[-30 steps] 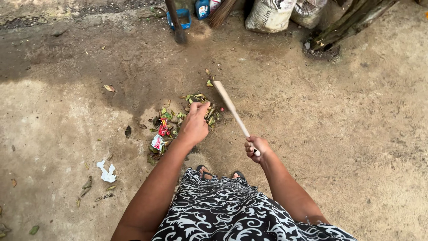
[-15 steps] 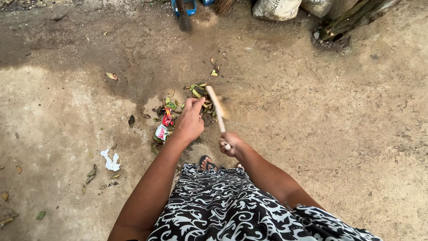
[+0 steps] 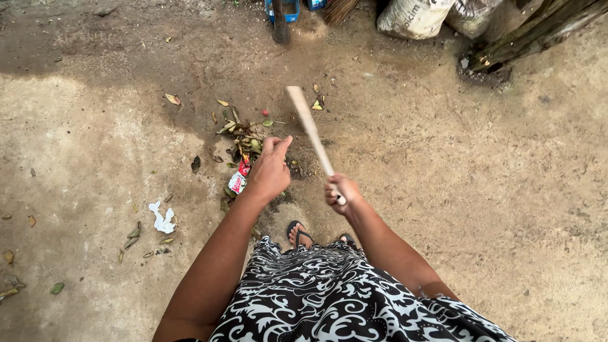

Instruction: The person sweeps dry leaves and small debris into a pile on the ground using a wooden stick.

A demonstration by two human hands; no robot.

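My right hand [image 3: 340, 192] grips the lower end of a pale wooden stick [image 3: 308, 128] that slants up and to the left over the dirt ground. My left hand [image 3: 270, 170] hangs palm down, fingers loosely together, just above a small heap of leaves and litter [image 3: 243, 144] that includes a red and white wrapper [image 3: 239, 182]. The left hand holds nothing that I can see. My feet in sandals [image 3: 299, 233] show below, under a black and white patterned skirt.
A torn white paper scrap [image 3: 163, 219] and scattered dry leaves [image 3: 133, 240] lie to the left. At the top edge stand a blue container [image 3: 282, 9], a dark post, white sacks [image 3: 413, 17] and leaning wooden planks [image 3: 538, 31].
The stick swung from right to left across the litter heap and its far end is now raised. The leaves have spread a little farther left. My left hand stayed over the heap.
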